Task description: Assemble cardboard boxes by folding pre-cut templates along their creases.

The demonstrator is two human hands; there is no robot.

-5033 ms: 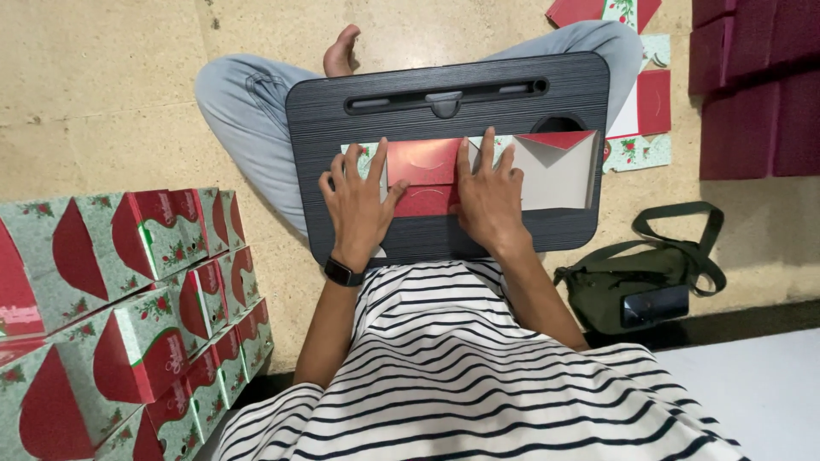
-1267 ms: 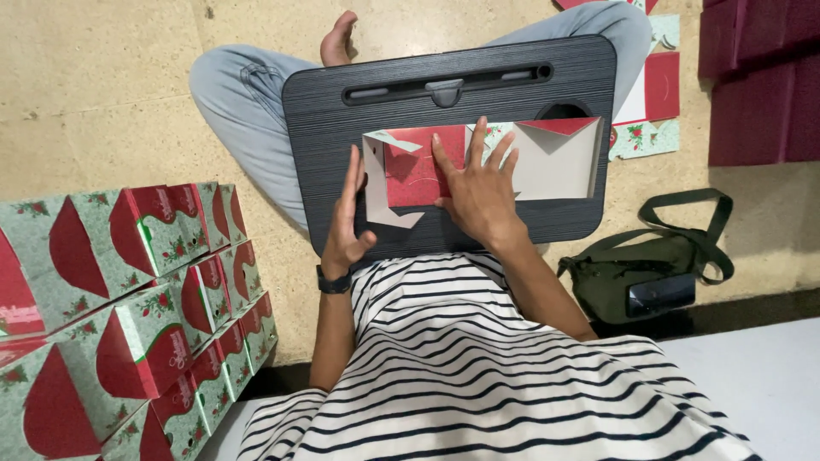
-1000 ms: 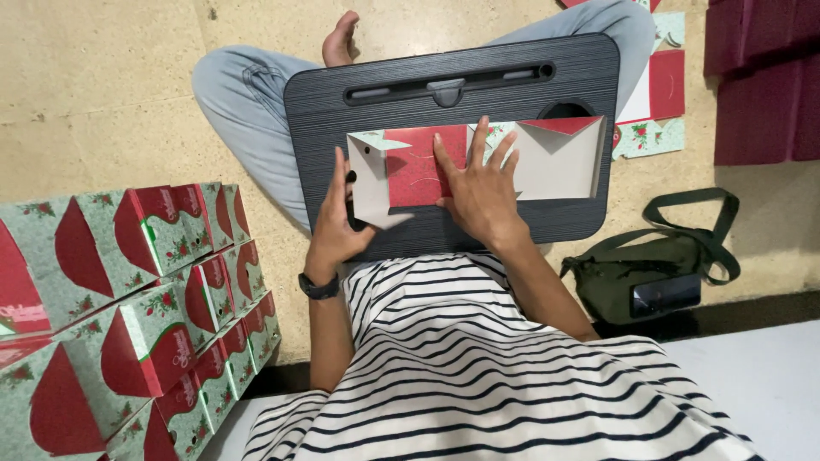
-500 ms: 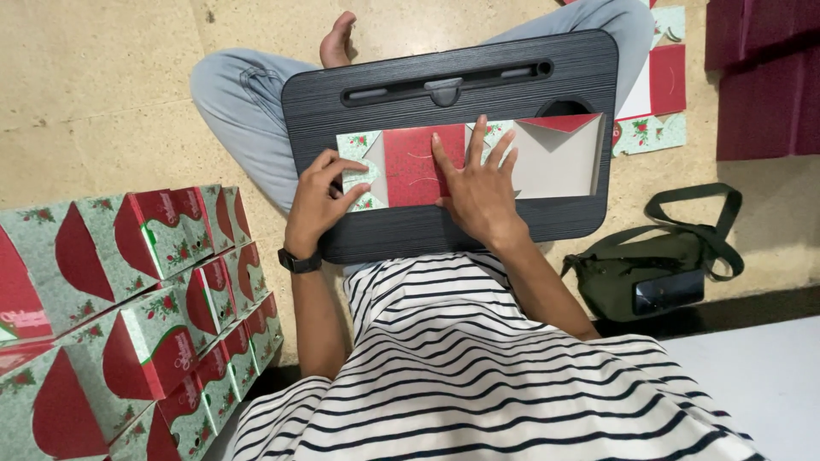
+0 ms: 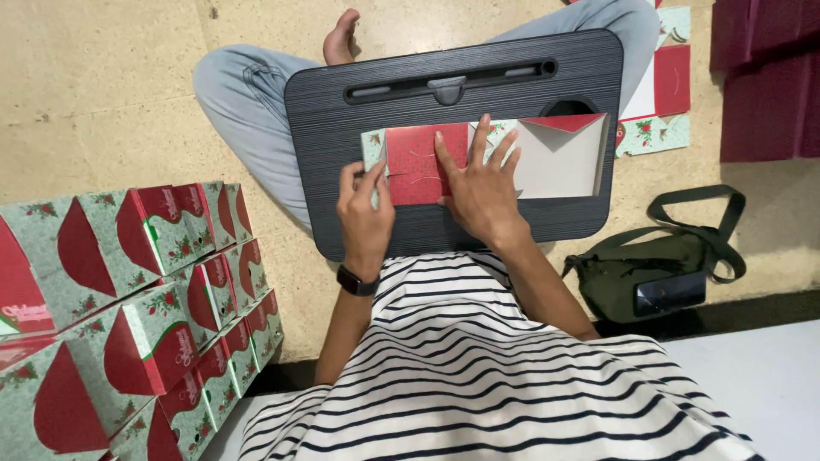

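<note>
Right now a flat cardboard sheet (image 5: 427,154), red in the middle with green flowered edges and a pale grey flap at its 3 o'clock end, lies on a dark lap tray (image 5: 342,111) resting across the person's crossed legs. The left hand (image 5: 366,209) grips the sheet's 9 o'clock edge, fingers curled over it and thumb on top. The right hand (image 5: 483,188) presses flat on the red middle panel, fingers spread wide toward 12 o'clock, holding nothing. A black watch (image 5: 355,281) sits on the left wrist. On the floor at 8 o'clock from the tray, folded red and green boxes (image 5: 128,290) stand in rows. At 4 o'clock lies an olive bag (image 5: 649,269) with a strap. More flat sheets (image 5: 662,94) lie on the floor at 2 o'clock.
</note>
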